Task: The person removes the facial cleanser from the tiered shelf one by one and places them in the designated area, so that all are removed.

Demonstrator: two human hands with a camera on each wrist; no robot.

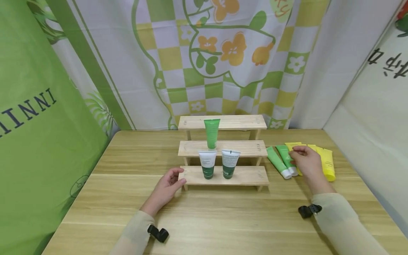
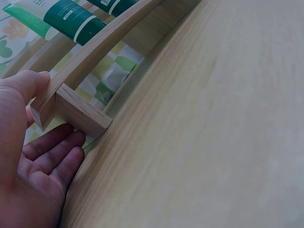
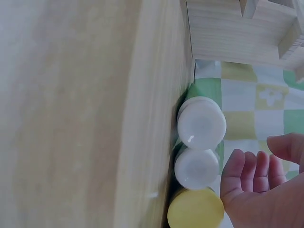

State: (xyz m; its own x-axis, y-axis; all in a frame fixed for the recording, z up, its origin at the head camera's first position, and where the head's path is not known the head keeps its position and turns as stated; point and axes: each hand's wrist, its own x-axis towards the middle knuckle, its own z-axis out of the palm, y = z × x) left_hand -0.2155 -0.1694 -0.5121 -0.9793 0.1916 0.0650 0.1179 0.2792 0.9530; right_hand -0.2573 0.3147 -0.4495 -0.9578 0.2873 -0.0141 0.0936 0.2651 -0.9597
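Green tube (image 1: 211, 134), white-green tubes (image 1: 208, 166), yellow tube (image 1: 326, 163), checkered curtain (image 1: 178, 79).

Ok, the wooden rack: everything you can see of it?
Three-tier stepped wooden rack, pale and grained, dark marks near the board ends, upright on the table. The left hand holds the bottom tier's left end. One green tube stands on the middle tier, two white-and-dark-green tubes on the bottom.

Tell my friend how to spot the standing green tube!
Find the wooden three-step rack on the table. The green tube stands on its middle step. It's green from top to bottom, unlike the two white-topped tubes on the bottom step.
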